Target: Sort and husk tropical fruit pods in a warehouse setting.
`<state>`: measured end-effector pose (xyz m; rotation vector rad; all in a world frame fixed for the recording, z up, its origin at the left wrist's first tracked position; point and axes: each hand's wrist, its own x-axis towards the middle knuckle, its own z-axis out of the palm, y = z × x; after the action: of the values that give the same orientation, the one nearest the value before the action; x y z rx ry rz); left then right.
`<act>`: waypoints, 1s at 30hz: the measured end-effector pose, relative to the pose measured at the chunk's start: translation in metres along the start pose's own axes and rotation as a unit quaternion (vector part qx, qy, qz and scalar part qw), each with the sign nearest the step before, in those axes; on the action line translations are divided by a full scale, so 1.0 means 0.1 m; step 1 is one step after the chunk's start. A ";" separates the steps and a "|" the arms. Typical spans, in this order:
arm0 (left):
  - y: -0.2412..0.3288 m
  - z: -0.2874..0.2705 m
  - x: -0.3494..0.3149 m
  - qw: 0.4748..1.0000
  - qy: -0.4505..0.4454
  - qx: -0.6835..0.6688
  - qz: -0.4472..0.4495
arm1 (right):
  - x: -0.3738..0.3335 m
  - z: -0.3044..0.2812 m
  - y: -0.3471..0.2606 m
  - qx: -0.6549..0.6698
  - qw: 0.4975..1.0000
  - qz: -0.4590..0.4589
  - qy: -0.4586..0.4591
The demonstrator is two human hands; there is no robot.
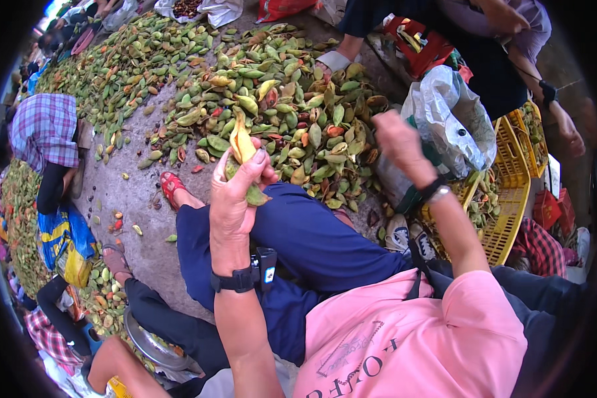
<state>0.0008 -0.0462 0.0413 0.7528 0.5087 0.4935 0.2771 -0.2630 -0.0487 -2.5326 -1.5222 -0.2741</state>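
Observation:
My left hand [231, 189] is closed around a split seed pod [241, 140], with its pale yellow inside showing above the thumb. A green piece of husk [256, 196] sticks out below the fingers. My right hand [399, 142] is raised beside an open whitish plastic bag [438, 99]; motion smears its fingers, so I cannot tell what they hold, if anything. A small dark round seed [462, 132] shows against the bag. Beyond my knees spreads a large heap of green and brownish pods [292, 106], some reddish or yellow.
Yellow plastic crates [511, 199] with pods stand at the right. Another person's arm [544, 86] reaches in at the upper right. A person in a checked shirt [44, 129] bends at the left near a blue and yellow sack [67, 242]. A metal basin [156, 345] lies lower left.

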 end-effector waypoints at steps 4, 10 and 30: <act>-0.13 -0.06 0.06 1.000 -0.023 -0.004 -0.020 | -0.21 1.13 -0.15 -0.039 0.995 -0.042 -0.087; -0.14 -0.03 0.08 0.999 0.015 0.020 -0.020 | -0.21 1.47 -0.22 0.026 0.990 -0.080 -0.115; -0.19 -0.03 0.11 0.991 0.018 0.133 -0.015 | -0.07 1.45 -0.71 0.168 0.985 -0.040 -0.014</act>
<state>0.0120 -0.0505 0.0222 0.9919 0.6273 0.4165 0.2205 -0.2013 -0.1869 -2.2255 -1.5353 0.0102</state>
